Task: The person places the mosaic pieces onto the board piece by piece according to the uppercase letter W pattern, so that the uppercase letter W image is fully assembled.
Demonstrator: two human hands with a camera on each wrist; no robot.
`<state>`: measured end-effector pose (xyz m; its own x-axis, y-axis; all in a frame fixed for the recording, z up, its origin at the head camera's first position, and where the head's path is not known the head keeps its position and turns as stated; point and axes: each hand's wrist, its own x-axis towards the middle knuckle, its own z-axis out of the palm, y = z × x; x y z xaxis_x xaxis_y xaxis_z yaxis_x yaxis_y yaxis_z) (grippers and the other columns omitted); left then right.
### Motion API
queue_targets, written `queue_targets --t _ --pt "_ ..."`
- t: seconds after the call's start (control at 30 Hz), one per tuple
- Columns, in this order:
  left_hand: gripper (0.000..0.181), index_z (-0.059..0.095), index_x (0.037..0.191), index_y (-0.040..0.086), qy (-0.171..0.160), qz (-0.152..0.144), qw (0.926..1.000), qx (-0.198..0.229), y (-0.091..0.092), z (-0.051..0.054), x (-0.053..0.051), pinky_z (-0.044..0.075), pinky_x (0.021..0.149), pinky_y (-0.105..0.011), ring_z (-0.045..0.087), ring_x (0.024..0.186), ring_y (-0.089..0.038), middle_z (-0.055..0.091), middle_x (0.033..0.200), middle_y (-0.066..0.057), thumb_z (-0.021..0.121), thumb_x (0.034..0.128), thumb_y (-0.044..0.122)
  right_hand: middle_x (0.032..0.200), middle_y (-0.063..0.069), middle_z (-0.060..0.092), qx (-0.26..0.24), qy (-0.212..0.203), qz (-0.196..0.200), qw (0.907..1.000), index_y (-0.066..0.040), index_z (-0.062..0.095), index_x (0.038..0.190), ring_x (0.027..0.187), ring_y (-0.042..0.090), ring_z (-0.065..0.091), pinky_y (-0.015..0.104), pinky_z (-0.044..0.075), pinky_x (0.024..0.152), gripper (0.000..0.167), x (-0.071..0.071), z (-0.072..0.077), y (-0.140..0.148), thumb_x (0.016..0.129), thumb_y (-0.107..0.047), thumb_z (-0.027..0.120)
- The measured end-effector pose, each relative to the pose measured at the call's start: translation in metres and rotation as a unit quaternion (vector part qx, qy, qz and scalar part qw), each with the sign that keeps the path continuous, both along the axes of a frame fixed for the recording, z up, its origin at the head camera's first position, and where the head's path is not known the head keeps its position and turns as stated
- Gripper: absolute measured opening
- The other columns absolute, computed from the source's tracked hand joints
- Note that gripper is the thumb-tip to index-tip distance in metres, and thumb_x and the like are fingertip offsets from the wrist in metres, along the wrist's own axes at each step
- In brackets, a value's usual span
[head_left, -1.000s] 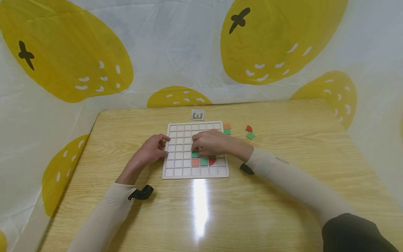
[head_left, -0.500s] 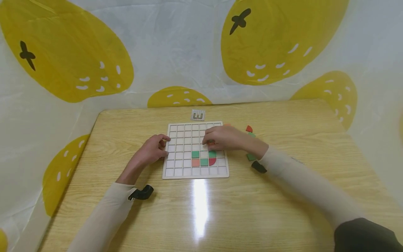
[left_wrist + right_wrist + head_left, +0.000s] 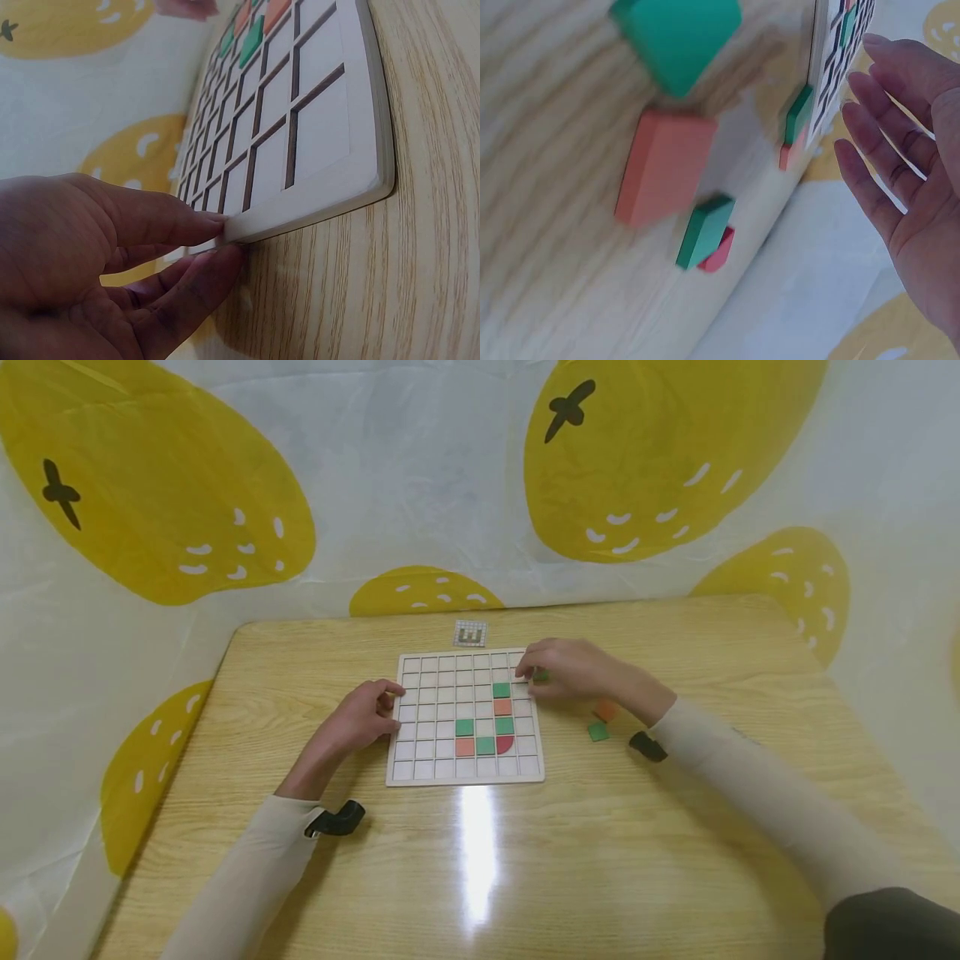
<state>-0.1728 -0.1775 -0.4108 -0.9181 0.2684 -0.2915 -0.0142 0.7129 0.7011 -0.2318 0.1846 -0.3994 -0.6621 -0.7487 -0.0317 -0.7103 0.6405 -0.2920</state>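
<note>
A pale grid board (image 3: 432, 695) lies on the table, with green, orange and red tiles in its cells. These include a green tile (image 3: 501, 691), an orange tile (image 3: 502, 707) and a red rounded tile (image 3: 505, 743). At the board's left edge my left hand (image 3: 364, 717) holds the rim, its thumb (image 3: 201, 227) on the border and fingers against the side. My right hand (image 3: 573, 668) hovers at the upper right edge, over loose tiles. Its fingers look relaxed in the right wrist view, with nothing seen between them. A loose green tile (image 3: 542, 676) shows just beneath it.
An orange tile (image 3: 604, 711) and a green tile (image 3: 597, 732) lie right of the board. Farther off, the right wrist view has another green tile (image 3: 705, 231) beside a red piece (image 3: 718, 253). Behind the board lies a small pattern card (image 3: 470, 633).
My right hand has moved from over the board to the right, past its upper right edge, uncovering a column of tiles. My left hand stays at the left edge.
</note>
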Motion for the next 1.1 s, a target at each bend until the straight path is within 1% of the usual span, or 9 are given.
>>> queue_targets --t 0.1,0.27,0.5,0.63,0.77,0.93,1.1 --pt "0.051 0.055 0.137 -0.001 -0.002 0.003 1.0 0.001 0.0 0.0 0.0 0.048 0.075 -0.034 0.05 0.1 -0.03 0.052 0.115 -0.02 0.07 0.0891 -0.004 0.11 -0.001 0.069 -0.001 -0.003 -0.013 0.9999 -0.014 0.074 0.115 0.102 0.02 0.063 0.044 0.053 0.088 0.027 -0.003 0.002 0.006 0.088 -0.021 0.075" --pt "0.051 0.055 0.138 -0.001 -0.003 0.004 1.0 0.004 0.0 -0.002 0.0 0.048 0.073 -0.033 0.05 0.099 -0.029 0.053 0.114 -0.019 0.07 0.0895 -0.004 0.111 -0.002 0.068 0.004 -0.013 -0.04 0.9991 -0.015 0.074 0.115 0.103 0.02 0.062 0.044 0.052 0.088 0.028 -0.01 0.005 0.013 0.087 -0.02 0.075" --pt "0.051 0.055 0.138 0.0 -0.002 0.002 1.0 -0.001 0.0 0.0 0.0 0.048 0.075 -0.034 0.05 0.1 -0.029 0.053 0.115 -0.019 0.07 0.0896 -0.003 0.111 0.002 0.068 0.002 0.012 -0.036 0.9993 -0.013 0.075 0.11 0.102 0.023 0.065 0.044 0.055 0.084 0.022 -0.021 0.003 0.02 0.089 -0.018 0.076" --pt "0.051 0.055 0.138 0.0 -0.002 0.002 1.0 -0.001 -0.001 0.0 0.0 0.047 0.075 -0.034 0.05 0.1 -0.03 0.053 0.115 -0.019 0.07 0.0895 -0.003 0.112 0.003 0.068 0.007 0.016 -0.037 0.9992 -0.013 0.075 0.11 0.102 0.025 0.066 0.044 0.056 0.083 0.021 -0.025 0.003 0.021 0.09 -0.018 0.077" --pt "0.051 0.055 0.138 0.0 0.001 0.001 1.0 -0.003 -0.001 -0.001 0.0 0.047 0.074 -0.034 0.05 0.1 -0.03 0.053 0.114 -0.019 0.07 0.0895 -0.003 0.112 0.003 0.067 0.013 0.021 -0.033 0.9992 -0.013 0.076 0.111 0.101 0.024 0.065 0.043 0.056 0.082 0.021 -0.029 -0.001 0.021 0.091 -0.017 0.076" --pt "0.05 0.055 0.137 0.0 0.003 0.0 1.0 -0.004 -0.001 -0.001 0.0 0.047 0.075 -0.035 0.049 0.1 -0.03 0.053 0.114 -0.018 0.07 0.0894 -0.003 0.107 0.003 0.066 0.016 0.026 -0.028 0.9991 -0.015 0.077 0.108 0.095 0.021 0.063 0.042 0.055 0.078 0.018 -0.03 -0.007 0.021 0.091 -0.017 0.075" --pt "0.05 0.055 0.137 0.0 0.001 0.0 1.0 -0.001 -0.001 0.0 0.001 0.047 0.074 -0.034 0.049 0.099 -0.029 0.052 0.113 -0.018 0.07 0.0893 -0.003 0.105 0.001 0.066 0.031 0.032 -0.038 0.9983 -0.016 0.077 0.109 0.093 0.02 0.061 0.042 0.055 0.075 0.019 -0.029 -0.007 0.02 0.09 -0.017 0.075"
